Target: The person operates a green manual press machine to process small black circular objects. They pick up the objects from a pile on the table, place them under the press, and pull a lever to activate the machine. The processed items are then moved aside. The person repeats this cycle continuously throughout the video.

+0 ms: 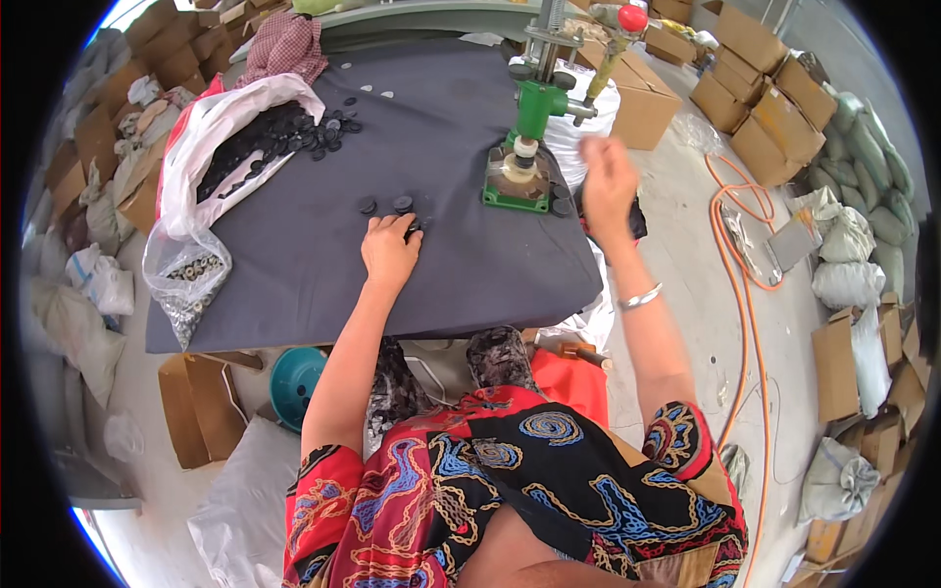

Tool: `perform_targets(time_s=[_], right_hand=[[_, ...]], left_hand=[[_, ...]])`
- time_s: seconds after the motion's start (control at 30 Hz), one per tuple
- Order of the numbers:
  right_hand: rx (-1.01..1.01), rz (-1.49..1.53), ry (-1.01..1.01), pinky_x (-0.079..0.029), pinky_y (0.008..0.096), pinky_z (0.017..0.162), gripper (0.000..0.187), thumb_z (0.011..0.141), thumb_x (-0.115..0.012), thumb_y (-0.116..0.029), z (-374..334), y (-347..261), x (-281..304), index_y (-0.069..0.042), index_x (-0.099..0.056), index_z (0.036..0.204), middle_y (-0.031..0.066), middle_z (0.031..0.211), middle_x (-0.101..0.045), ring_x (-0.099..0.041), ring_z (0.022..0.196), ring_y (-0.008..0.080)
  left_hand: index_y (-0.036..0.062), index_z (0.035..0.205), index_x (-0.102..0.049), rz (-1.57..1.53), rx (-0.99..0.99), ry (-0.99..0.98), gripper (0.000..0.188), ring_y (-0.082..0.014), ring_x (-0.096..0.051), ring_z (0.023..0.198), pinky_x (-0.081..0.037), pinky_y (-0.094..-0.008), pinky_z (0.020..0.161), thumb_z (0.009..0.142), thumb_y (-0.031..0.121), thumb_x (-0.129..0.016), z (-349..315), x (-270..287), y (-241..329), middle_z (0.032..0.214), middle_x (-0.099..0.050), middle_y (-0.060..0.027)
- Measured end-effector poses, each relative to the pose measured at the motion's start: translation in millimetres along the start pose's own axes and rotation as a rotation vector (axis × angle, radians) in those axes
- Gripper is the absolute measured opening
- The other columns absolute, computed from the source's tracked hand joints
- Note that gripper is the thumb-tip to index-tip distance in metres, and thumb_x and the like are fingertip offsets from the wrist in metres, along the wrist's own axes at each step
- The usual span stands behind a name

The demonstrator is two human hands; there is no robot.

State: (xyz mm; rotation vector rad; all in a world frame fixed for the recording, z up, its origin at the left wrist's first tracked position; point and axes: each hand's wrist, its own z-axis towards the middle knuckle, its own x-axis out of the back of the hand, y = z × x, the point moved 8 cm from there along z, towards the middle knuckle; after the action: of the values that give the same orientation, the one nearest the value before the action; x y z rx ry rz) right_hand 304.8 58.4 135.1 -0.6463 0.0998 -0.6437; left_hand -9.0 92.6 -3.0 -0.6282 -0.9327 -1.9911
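Observation:
My left hand point(390, 253) rests on the dark-covered table with its fingertips closed on a small black disc point(414, 228), partly hidden by the fingers. Just beyond lie a few more discs, among them a short stack point(403, 204) and another black disc point(367, 205). A green hand press point(534, 113) stands at the table's right side, its lever topped by a red ball point(632, 18). Below the press head, a pale round die point(520, 169) sits on the base. My right hand point(610, 181), blurred by motion, is raised right of the press and apart from the lever; its fingers look curled.
A white sack point(181, 162) spills black discs at the table's left. Next to it, a clear bag point(186, 284) of small metal rings hangs over the edge. A cardboard box point(632, 98) stands behind the press. An orange hose point(735, 284) crosses the floor at right.

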Motion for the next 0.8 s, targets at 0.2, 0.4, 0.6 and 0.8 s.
perform_targets(time_s=[0.2,0.4,0.6,0.8], right_hand=[[0.213,-0.104,0.246,-0.047,0.0298,0.075,0.027,0.095,-0.059,-0.023,118.7,-18.3,49.3,0.003,-0.065,0.1,0.0104,0.083,-0.067,-0.061,0.079,0.0178],[0.382,-0.165,0.276,-0.048,0.0305,0.067,0.034,0.096,-0.053,-0.027,166.2,-39.5,35.2,0.005,-0.065,0.098,0.012,0.074,-0.063,-0.06,0.068,0.0197],[0.058,0.208,0.001,-0.043,0.0277,0.045,0.032,0.095,-0.052,-0.029,217.8,18.1,8.4,-0.002,-0.061,0.081,0.0054,0.067,-0.059,-0.054,0.05,0.0147],[-0.265,0.468,-0.033,-0.041,0.0263,0.044,0.034,0.095,-0.053,-0.031,212.6,10.4,-29.2,-0.002,-0.064,0.081,0.0037,0.063,-0.057,-0.053,0.05,0.0126]], left_hand=[[0.0076,0.102,-0.073,0.009,-0.064,0.02,0.027,-0.0272,-0.06,0.09,-0.051,-0.0395,0.075,0.077,0.018,-0.073,-4.8,-2.9,1.7,0.1,-0.07,-0.0079],[0.0068,0.107,-0.071,0.117,-0.129,0.02,0.032,-0.0254,-0.06,0.089,-0.05,-0.0391,0.073,0.078,0.019,-0.072,-8.4,-6.4,6.0,0.1,-0.07,-0.0097],[0.0043,0.106,-0.071,0.112,-0.159,0.01,0.032,-0.0259,-0.06,0.083,-0.05,-0.0369,0.074,0.076,0.016,-0.073,-5.7,1.2,15.7,0.098,-0.071,-0.0085],[0.0043,0.104,-0.071,0.008,-0.116,0.012,0.032,-0.0274,-0.06,0.081,-0.05,-0.0385,0.074,0.073,0.014,-0.075,-3.9,0.0,5.4,0.095,-0.07,-0.0091]])
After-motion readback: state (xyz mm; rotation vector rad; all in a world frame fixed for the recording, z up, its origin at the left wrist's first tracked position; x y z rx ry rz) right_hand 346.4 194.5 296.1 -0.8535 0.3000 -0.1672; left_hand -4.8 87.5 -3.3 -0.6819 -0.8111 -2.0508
